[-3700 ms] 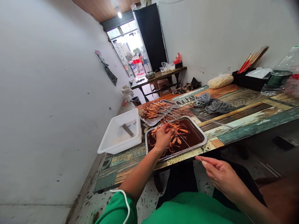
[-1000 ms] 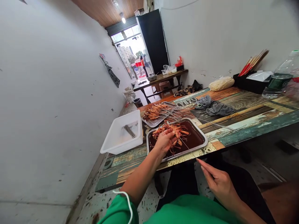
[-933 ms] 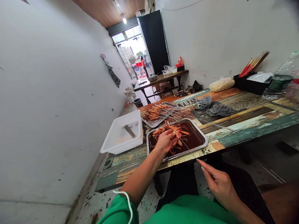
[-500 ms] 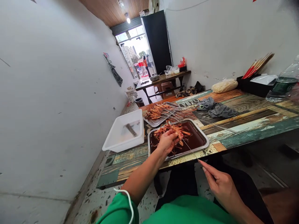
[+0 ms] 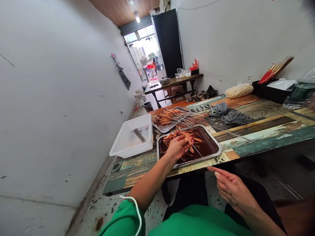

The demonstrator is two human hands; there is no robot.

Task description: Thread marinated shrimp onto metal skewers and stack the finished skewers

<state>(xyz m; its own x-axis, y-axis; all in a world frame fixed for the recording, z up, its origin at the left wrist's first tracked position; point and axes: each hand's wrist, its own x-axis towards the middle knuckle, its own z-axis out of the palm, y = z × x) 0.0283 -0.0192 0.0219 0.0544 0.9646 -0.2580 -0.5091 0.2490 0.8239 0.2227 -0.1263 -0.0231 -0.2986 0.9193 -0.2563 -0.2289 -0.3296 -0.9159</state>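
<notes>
My left hand (image 5: 177, 148) is closed over a metal tray (image 5: 219, 149), pinching an orange-brown stringy piece of food (image 5: 188, 139) whose kind I cannot make out. From that piece a thin metal skewer (image 5: 199, 154) slants down toward me. Its near end sits between the thumb and fingers of my right hand (image 5: 230, 185), in front of the table edge. How deep the tip runs in the food is hidden by my left fingers. More stringy pieces (image 5: 172, 136) lie in dark red-brown liquid in the tray's left half.
Behind stands a second tray (image 5: 164, 127) heaped with skewered pieces (image 5: 167, 115), skewers pointing right. A white plastic bin (image 5: 118, 144) at left holds loose skewers (image 5: 139, 135). Grey cloths (image 5: 235, 116), a bagged pale bundle (image 5: 239, 90), a black box (image 5: 270, 91) and a bottle (image 5: 299, 93) lie farther right.
My right hand has shifted slightly and its lower fingers show more, still on the skewer. My left hand stays over the tray. The whole view has moved a little.
</notes>
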